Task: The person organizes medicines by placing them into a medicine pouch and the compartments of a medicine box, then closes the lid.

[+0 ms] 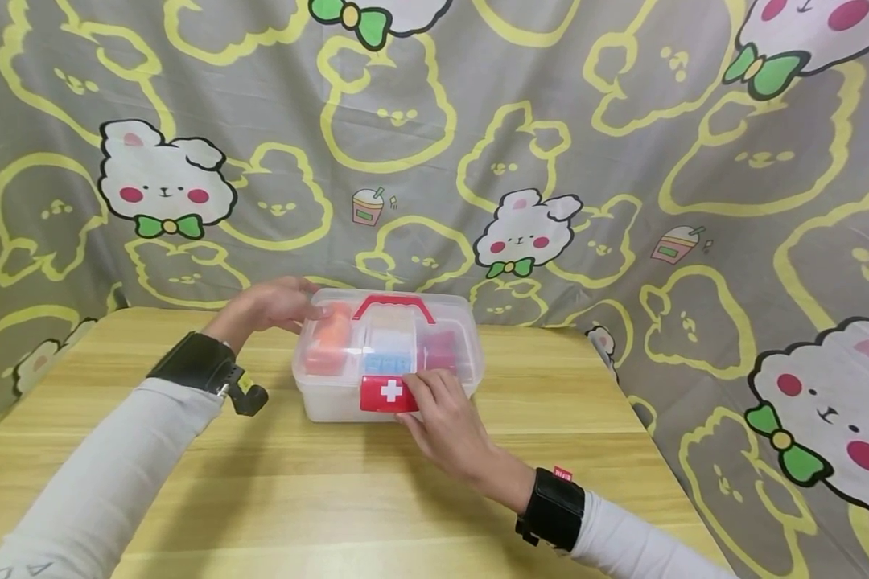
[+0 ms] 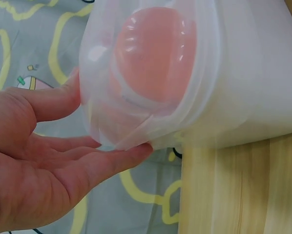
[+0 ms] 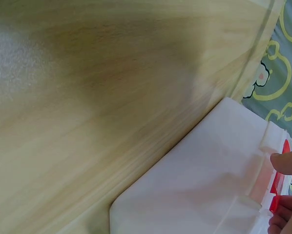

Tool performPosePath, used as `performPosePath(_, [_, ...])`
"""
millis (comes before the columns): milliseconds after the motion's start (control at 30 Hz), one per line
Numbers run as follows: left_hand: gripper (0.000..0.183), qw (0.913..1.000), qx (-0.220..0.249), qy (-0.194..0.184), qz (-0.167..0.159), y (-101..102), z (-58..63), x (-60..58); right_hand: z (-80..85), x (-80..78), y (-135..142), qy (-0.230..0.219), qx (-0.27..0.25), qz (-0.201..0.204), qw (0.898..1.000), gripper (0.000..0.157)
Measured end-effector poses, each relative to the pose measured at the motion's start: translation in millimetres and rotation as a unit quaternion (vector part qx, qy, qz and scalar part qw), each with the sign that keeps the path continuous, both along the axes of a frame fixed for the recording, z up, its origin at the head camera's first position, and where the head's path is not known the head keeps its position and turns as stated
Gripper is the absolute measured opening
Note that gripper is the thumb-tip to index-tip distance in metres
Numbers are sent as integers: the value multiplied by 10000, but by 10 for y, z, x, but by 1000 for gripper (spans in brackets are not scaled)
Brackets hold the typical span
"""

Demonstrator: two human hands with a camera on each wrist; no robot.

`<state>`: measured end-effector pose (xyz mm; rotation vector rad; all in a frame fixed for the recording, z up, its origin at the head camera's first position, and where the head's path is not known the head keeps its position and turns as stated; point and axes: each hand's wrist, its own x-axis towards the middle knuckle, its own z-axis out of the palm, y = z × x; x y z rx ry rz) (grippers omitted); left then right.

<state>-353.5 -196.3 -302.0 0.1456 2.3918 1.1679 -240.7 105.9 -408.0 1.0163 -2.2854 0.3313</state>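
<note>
A translucent first-aid box (image 1: pixel 326 402) stands on the table, its clear lid (image 2: pixel 204 73) down. Through the lid show an orange item (image 1: pixel 329 342), something pale blue (image 1: pixel 387 363) and something magenta (image 1: pixel 440 351). My left hand (image 1: pixel 278 304) holds the lid's back left corner, its thumb against the top and fingers along the side, as the left wrist view shows. At the front, my right hand (image 1: pixel 449 422) grips the red latch (image 1: pixel 376 394) with a white cross, thumb below and fingers above. Only part of that hand shows in the right wrist view.
The box has a red carrying handle (image 1: pixel 394 300) lying on its lid. Wood-grain table (image 1: pixel 319 498) extends in front of it and to both sides. A grey patterned curtain (image 1: pixel 420 193) hangs close behind the box and along the right side.
</note>
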Motion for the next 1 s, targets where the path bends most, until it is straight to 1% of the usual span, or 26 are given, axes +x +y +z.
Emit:
performPosePath(100, [75,9999,-111,121,42,-2,7,19,-5,-4,-18,-3,-34,30,10000,62])
performPosePath(167, [75,9992,-263,275,114,7,14,44,-3,-2,-27,-20,-50,44,10000,62])
performPosePath(233, [74,9959,-581,663,196,32,24,89,-2,-1,-32,-43,-58,38,10000,62])
performPosePath(267, [73,9918,-819,953,227,54,29,115,-2,2,-32,-54,-58,25,10000,62])
performPosePath(300, [72,9858,-1056,1277,261,84,37,152,-1,5,-31,-66,-51,8,10000,62])
performPosePath(333, [70,9775,-1311,1632,276,120,42,192,0,10,-29,-84,-45,-8,10000,63])
performPosePath(400, [64,9559,-1784,2314,291,212,42,275,1,17,-22,-119,-28,-32,9999,63])
performPosePath(433, [60,9459,-1935,2589,279,262,42,320,1,19,-18,-139,-20,-43,9999,64])
performPosePath(467, [54,9377,-1999,2831,239,316,39,366,5,23,-15,-165,-9,-53,9998,63])
performPosePath(533, [43,9278,-2003,3144,129,422,33,456,7,26,-5,-214,-9,-67,9997,63])
performPosePath(600, [33,9237,-1944,3302,-5,514,32,540,12,21,3,-300,-99,-43,9995,59])
performPosePath(667, [26,9204,-1905,3407,-200,585,38,621,23,12,10,-388,-319,29,9987,51])
performPosePath(800, [21,9149,-1891,3538,-446,653,20,772,61,-16,21,-462,-928,212,9944,39])
performPosePath(833, [20,9121,-1890,3606,-470,656,5,807,75,-24,23,-436,-1035,214,9934,39])
performPosePath(900, [21,9067,-1865,3759,-435,654,-36,875,103,-38,31,-378,-1090,113,9933,45])
performPosePath(1000, [28,8957,-1866,4022,-340,655,-110,974,148,-71,44,-281,-860,-215,9957,59])
